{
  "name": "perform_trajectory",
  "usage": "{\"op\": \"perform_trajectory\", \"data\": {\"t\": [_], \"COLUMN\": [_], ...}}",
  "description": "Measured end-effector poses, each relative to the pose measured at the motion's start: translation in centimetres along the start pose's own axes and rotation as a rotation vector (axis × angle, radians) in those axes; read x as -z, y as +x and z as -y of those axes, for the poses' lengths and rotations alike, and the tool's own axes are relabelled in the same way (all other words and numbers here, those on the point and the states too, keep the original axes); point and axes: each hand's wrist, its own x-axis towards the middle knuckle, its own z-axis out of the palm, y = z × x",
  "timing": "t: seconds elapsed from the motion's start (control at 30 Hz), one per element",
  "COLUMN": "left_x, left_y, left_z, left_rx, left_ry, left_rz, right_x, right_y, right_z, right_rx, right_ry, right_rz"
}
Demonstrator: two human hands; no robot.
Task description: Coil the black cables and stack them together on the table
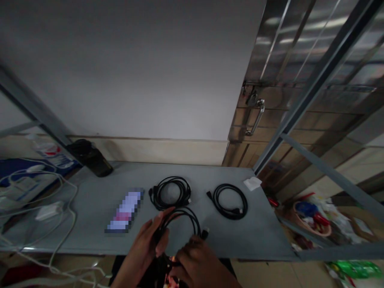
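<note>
Between my two hands is a looped black cable (192,214) at the table's front edge. My left hand (150,236) is closed round the left side of the loop. My right hand (195,262) has its fingers wrapped on the right side, near a plug (205,233) that sticks up. Just beyond, a coiled bundle of black cable (183,196) lies on the grey table (216,240). Another coiled black cable (244,204), with plugs at its ends, lies further right. The lower part of the held cable is hidden by my hands.
A phone with a blurred screen (126,212) lies left of the coils. White cords and an adapter (49,211) spread at far left, near a bottle (57,154) and a dark object (93,158). A paper scrap (252,183) sits at right. Metal posts (300,108) frame the table.
</note>
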Motion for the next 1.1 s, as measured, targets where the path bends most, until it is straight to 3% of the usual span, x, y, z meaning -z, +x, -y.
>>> {"op": "perform_trajectory", "data": {"t": [0.13, 0.33, 0.47, 0.57, 0.8, 0.97, 1.1], "left_x": [-0.2, 1.1, 3.2, 4.8, 6.8, 6.4, 5.7], "left_y": [2.5, 7.8, 11.8, 13.8, 14.4, 14.0, 13.2], "left_z": [-2.2, -3.3, -2.1, 0.2, 5.3, 6.4, 6.3], "left_rx": [-0.039, -0.341, -0.436, -0.462, -0.612, -0.734, -0.776], "left_ry": [-0.046, 0.146, 0.412, 0.474, 0.769, 0.949, 1.016], "left_rz": [0.031, -0.189, -0.418, -0.458, -0.503, -0.527, -0.489], "right_x": [2.5, 5.4, 4.3, 2.4, -0.7, -0.9, -0.3], "right_y": [2.9, 9.0, 12.3, 13.5, 13.0, 12.4, 11.3], "right_z": [-2.2, -5.9, -7.7, -8.6, -9.7, -9.9, -9.4], "right_rx": [0.119, 0.148, 0.066, 0.022, 0.001, -0.053, -0.109], "right_ry": [-0.145, -0.298, -0.311, -0.276, -0.174, -0.098, -0.004], "right_rz": [-0.134, -0.142, -0.105, -0.047, -0.013, 0.013, -0.065]}}
